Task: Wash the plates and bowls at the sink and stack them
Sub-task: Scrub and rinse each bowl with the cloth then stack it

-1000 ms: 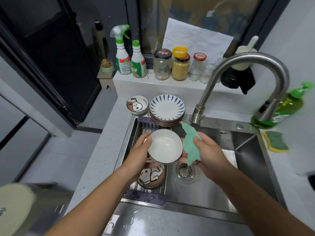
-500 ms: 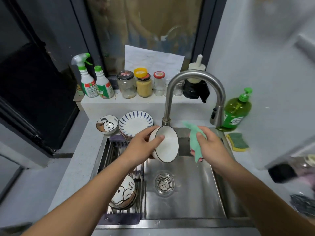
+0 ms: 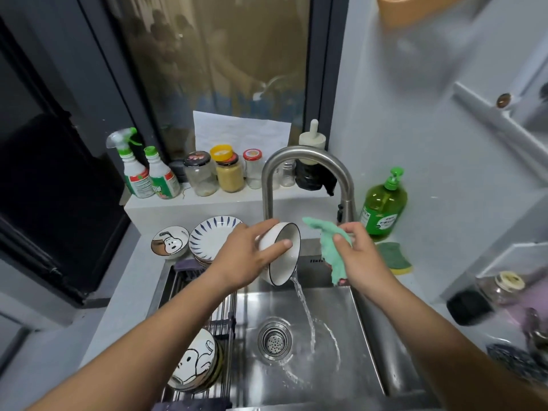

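No legible text anywhere. Printed labels on the two spray bottles (image 3: 139, 176), the green soap bottle (image 3: 383, 206) and a dark jar lid (image 3: 197, 159), all too blurred to read. Small marking on the sink (image 3: 316, 260) rear wall, unreadable.

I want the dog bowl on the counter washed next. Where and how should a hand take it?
Grip the dog bowl by its rim, coming from above on its left side. It sits upright and open on the counter, so fingers can hook inside with the thumb outside. Its right side sits close to the plate stack, leaving less room there.
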A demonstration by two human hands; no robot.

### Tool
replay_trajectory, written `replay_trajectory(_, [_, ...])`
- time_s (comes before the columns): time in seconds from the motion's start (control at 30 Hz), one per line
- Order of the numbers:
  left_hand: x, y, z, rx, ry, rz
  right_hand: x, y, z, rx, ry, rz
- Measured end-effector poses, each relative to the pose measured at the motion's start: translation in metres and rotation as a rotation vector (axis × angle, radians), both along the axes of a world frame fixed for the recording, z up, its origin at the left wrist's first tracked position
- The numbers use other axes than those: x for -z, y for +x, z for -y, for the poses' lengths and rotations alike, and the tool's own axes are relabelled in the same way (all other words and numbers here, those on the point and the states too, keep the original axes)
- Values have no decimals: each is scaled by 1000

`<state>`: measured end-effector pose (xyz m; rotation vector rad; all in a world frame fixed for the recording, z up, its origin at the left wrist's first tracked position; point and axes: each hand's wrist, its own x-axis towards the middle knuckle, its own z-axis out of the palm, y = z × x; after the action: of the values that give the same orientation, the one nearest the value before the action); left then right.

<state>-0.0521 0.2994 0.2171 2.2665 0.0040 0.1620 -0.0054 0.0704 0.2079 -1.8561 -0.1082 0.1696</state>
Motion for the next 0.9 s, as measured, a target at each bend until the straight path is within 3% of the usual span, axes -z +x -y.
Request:
replay_trajectory(0.13, [-17,-8,10,-12,202,-41,-5,-3,-1,-11,-2,28])
replay_trajectory(0.23, [-23,-10,14,-16,196,-27,-8,-7,-2,-16,12,77])
replay_trajectory(0.43, [-19,-14,16,-30,-281,-41,-7,-7,-6,-3,6,178])
replay_trajectory(0.53, [-21,-21,22,-69,-415,-105,-13,-12,-14,18,-51,352])
replay_trajectory(0.67, [-26,-25,27,-143,-570,-157,-18,-20,-25,-250,-301,749])
replay_trajectory(0.77, [-32,-25,22,-174,-639,-194,-19,-28,-20,-567,-560,805])
replay_trajectory(0.9, [-35,-31,15,-182,-657,-168,-23,-35,-14,-743,-866,933])
